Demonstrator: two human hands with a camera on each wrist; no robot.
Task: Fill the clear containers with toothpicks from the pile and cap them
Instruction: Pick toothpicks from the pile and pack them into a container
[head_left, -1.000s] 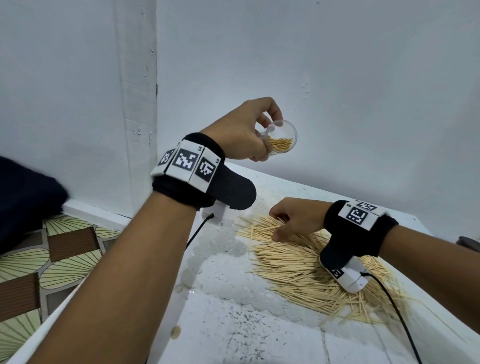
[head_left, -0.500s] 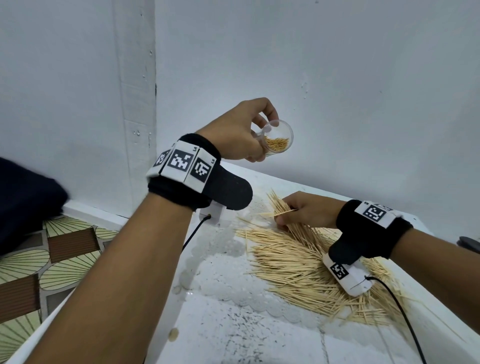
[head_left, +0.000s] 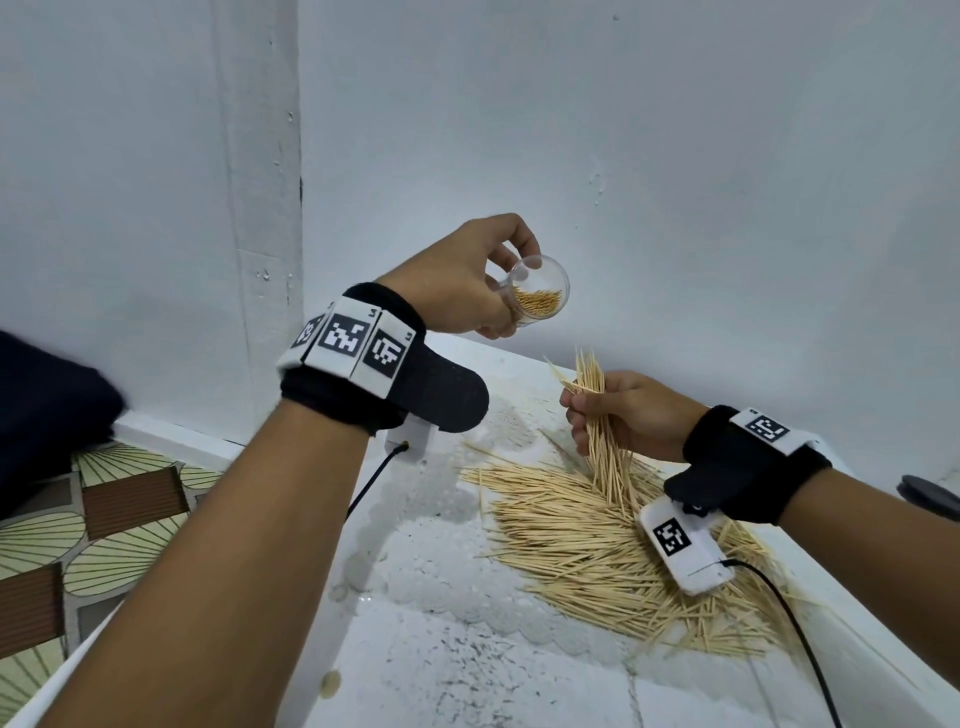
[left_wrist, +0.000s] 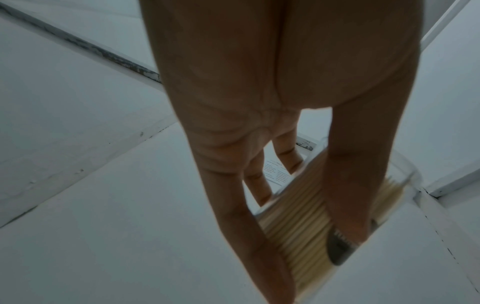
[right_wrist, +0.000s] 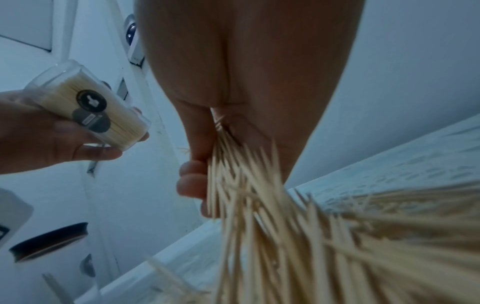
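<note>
My left hand (head_left: 467, 283) holds a clear round container (head_left: 540, 296) in the air above the table's far edge, its open mouth turned toward me and part filled with toothpicks. In the right wrist view the same container (right_wrist: 88, 107) shows a dark label on its side. My right hand (head_left: 618, 415) grips a thick bunch of toothpicks (head_left: 597, 415) just above the pile (head_left: 597, 545), below and right of the container. The bunch's lower ends still reach down into the pile. No cap is visible on the container.
The white table (head_left: 467, 649) meets a white wall in a corner. A dark round object (head_left: 930, 493) sits at the far right edge, and a black disc (right_wrist: 49, 240) shows in the right wrist view. A patterned floor (head_left: 78, 519) lies to the left. Cables trail from both wrists.
My right hand has closed on a bunch of toothpicks and lifted it off the pile toward the container. The left hand has kept the container nearly still.
</note>
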